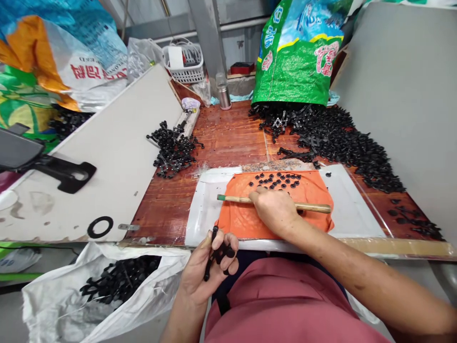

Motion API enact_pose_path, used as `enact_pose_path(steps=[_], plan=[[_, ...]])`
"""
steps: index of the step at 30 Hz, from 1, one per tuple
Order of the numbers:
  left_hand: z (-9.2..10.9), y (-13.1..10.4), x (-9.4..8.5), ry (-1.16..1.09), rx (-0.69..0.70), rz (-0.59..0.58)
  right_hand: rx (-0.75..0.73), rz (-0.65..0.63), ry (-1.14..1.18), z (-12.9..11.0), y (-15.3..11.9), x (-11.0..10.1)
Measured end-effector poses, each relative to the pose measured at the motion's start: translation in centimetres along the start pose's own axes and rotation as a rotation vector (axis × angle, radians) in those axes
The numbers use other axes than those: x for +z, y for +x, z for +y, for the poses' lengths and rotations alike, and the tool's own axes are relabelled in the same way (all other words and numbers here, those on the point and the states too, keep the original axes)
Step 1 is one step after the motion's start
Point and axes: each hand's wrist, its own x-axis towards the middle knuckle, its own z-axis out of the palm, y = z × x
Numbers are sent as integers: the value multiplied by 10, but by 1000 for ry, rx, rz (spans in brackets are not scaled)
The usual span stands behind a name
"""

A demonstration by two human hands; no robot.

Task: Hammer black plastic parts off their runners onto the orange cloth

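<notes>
Letters "EAD" point(85, 59) on blue-orange bag point(31, 40)

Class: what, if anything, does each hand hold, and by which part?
Left hand: small black knobbed pieces; exact hold cannot be told. Right hand: a green-tipped, pale wooden stick, by its middle.

The stick point(314, 208) was tan wood with a green tip point(222, 197), the cloth point(235, 219) plain orange, and the studs point(273, 181) on it black. Black, too, were the handheld pieces point(218, 253) and the heaped parts point(342, 138). The sheet point(357, 209) was white, the tabletop point(228, 133) reddish brown with streaked grain, and the stone strip point(274, 165) speckled. The upright sack point(285, 76) mixed green, blue and yellow with pink-and-white markings; the basket point(187, 75) was white, the garment point(285, 300) dusty red.
</notes>
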Motion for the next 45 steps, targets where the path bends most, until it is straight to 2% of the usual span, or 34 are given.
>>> enact_pose_path(steps=[3,6,8,10,12,14,17,19,22,28,34,40,45], plan=[[10,-17,2,86,80,60,-65,-15,0,-16,-3,6],[30,-43,4,242,212,150,-111,-31,-2,-28,-15,13],[47,-54,5,337,317,267,-131,-28,-7,-29,-28,15],[61,-52,5,451,440,403,-146,-12,-6,-26,-45,16],[70,-35,4,683,530,443,-150,-13,20,-19,-64,16],[72,-8,4,1025,565,387,-135,-48,85,-9,-83,18],[63,35,7,1455,590,245,-87,-58,222,8,-105,26],[54,58,10,1613,595,186,-67,-40,325,18,-115,34],[41,79,12,1762,553,141,-66,-30,434,30,-123,45],[28,91,7,1840,519,116,-67,3,442,41,-123,62],[21,95,9,1869,543,119,-86,-20,506,45,-120,61],[18,96,6,1998,544,116,-83,-9,514,45,-119,63],[18,99,2,2037,562,72,-78,-18,519,45,-118,60]])
